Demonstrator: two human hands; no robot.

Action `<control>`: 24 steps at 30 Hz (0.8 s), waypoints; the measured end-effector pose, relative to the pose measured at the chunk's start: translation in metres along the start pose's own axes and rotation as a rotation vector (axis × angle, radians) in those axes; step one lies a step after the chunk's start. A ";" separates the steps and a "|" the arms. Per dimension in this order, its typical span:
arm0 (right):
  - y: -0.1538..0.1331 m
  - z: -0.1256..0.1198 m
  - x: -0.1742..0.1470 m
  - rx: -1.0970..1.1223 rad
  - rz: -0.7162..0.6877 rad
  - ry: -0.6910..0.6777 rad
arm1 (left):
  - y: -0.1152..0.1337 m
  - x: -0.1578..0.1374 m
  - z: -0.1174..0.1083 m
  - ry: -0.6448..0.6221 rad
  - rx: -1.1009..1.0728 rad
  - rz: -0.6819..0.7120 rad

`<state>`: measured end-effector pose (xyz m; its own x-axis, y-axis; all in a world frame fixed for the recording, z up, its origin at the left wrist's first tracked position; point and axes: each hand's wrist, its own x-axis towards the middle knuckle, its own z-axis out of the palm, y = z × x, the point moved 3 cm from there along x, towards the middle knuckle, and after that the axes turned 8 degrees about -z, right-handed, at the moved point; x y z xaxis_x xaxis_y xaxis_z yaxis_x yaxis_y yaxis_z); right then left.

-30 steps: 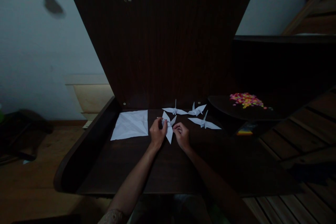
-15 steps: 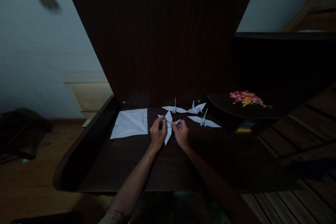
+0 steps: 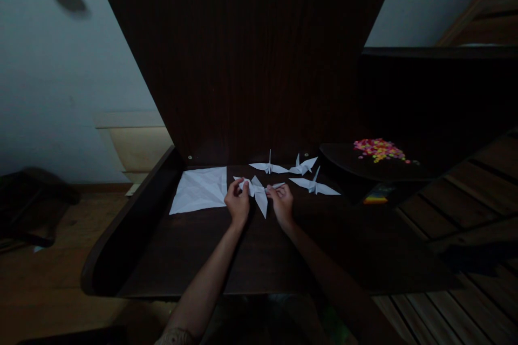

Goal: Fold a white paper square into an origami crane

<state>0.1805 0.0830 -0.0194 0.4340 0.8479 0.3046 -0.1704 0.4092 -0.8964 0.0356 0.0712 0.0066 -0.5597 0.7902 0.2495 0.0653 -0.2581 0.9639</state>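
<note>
Between my hands is a white paper crane (image 3: 259,198), its wings spread toward and away from me. My left hand (image 3: 238,200) pinches its left point between thumb and fingers. On the other side, my right hand (image 3: 281,202) is closed on the right point. Three finished-looking white cranes stand behind and to the right: one crane (image 3: 268,167) at the back, another crane (image 3: 303,165) beside it, and a third crane (image 3: 314,187) nearer my right hand. A creased white paper sheet (image 3: 198,192) lies flat, just left of my left hand.
The dark wooden desk (image 3: 182,264) has a raised side panel (image 3: 129,221) on the left and a tall back board (image 3: 243,64). At right, a rounded shelf (image 3: 343,164) carries a pile of small colourful pieces (image 3: 378,150). A rainbow-coloured item (image 3: 376,199) sits below it.
The held crane has turned, its near wing swinging to the right. My left hand has shifted slightly left, and the crane's body is more open between my hands.
</note>
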 end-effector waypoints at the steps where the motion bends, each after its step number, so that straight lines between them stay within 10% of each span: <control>1: 0.000 -0.001 0.000 0.005 0.006 0.010 | -0.002 0.001 0.000 0.006 -0.020 -0.023; 16: -0.005 -0.010 0.011 0.045 0.000 0.124 | -0.025 0.006 0.001 0.027 -0.139 -0.302; 24: -0.027 -0.016 0.017 0.015 -0.108 0.063 | -0.023 0.010 0.000 -0.229 0.012 -0.248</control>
<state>0.2072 0.0812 0.0048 0.5049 0.7761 0.3778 -0.1328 0.5023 -0.8544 0.0283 0.0848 -0.0128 -0.3597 0.9329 0.0203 -0.0388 -0.0367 0.9986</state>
